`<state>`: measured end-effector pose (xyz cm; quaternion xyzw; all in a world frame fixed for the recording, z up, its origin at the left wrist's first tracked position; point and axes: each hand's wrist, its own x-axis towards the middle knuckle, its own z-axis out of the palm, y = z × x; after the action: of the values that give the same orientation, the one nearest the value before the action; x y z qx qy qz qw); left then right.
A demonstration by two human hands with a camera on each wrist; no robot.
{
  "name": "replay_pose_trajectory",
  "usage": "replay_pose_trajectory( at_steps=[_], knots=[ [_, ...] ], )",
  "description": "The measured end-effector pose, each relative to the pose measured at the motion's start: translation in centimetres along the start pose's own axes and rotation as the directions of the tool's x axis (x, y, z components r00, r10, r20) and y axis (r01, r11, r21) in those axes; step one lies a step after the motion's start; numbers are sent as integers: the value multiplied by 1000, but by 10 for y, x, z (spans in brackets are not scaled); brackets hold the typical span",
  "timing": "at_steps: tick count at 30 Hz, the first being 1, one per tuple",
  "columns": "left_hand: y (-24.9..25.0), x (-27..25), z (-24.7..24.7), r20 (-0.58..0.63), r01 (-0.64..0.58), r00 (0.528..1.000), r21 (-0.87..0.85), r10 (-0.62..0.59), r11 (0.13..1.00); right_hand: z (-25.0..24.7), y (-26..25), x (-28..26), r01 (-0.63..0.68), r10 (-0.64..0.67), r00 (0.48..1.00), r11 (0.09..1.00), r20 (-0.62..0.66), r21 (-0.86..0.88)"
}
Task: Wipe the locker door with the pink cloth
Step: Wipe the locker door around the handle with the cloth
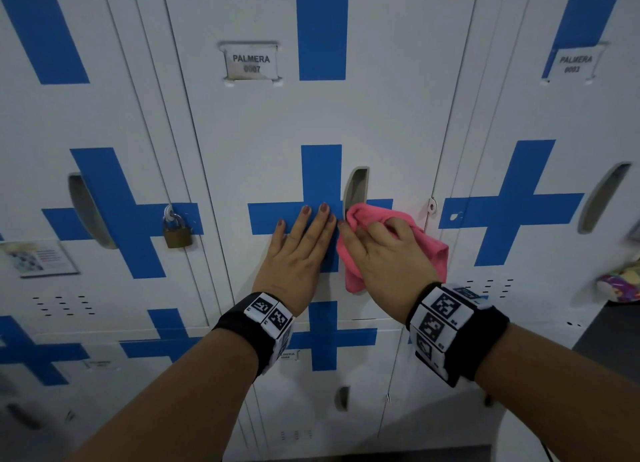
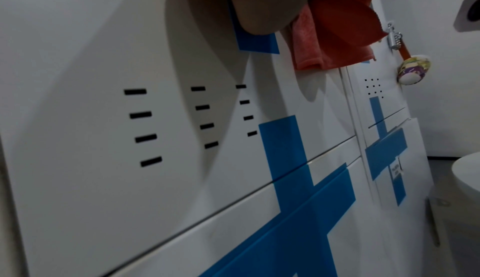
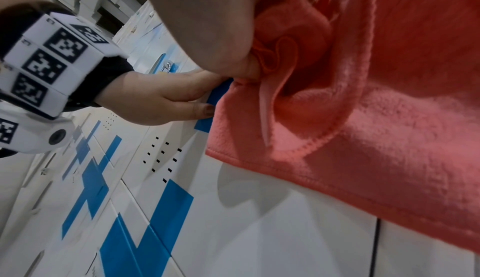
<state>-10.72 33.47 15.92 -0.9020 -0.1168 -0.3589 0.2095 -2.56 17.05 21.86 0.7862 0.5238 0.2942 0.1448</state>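
The white locker door [image 1: 263, 143] with blue cross stripes and a "PALMERA 0007" label fills the middle of the head view. My left hand [image 1: 304, 240] lies flat on it with straight fingers, over the blue cross. Beside it, my right hand [image 1: 384, 247] grips the bunched pink cloth [image 1: 429, 250] against the door just below the recessed handle [image 1: 355, 188]. In the right wrist view the pink cloth [image 3: 363, 117] hangs in folds from my curled fingers, with the left hand [image 3: 161, 98] pressed on the door behind it. The left wrist view catches the cloth [image 2: 335, 35] at the top.
A brass padlock [image 1: 177, 231] hangs on the locker to the left. To the right, a combination lock [image 2: 393, 39] with a colourful keychain [image 2: 413, 70] hangs on the neighbouring locker. Vent slots [image 2: 145, 126] sit below my hands. More lockers stand underneath.
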Motion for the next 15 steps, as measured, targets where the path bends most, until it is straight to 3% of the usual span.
replay_pose_trajectory(
  at_steps=[6, 15],
  knots=[
    [-1, -1, 2, -2, -5, 1000, 4, 5, 1000, -3, 3, 4, 28, -24, 999, 995, -46, 99],
    [0, -2, 3, -15, 0, 1000, 12, 0, 1000, -6, 24, 6, 165, -154, 968, 985, -199, 42]
  ],
)
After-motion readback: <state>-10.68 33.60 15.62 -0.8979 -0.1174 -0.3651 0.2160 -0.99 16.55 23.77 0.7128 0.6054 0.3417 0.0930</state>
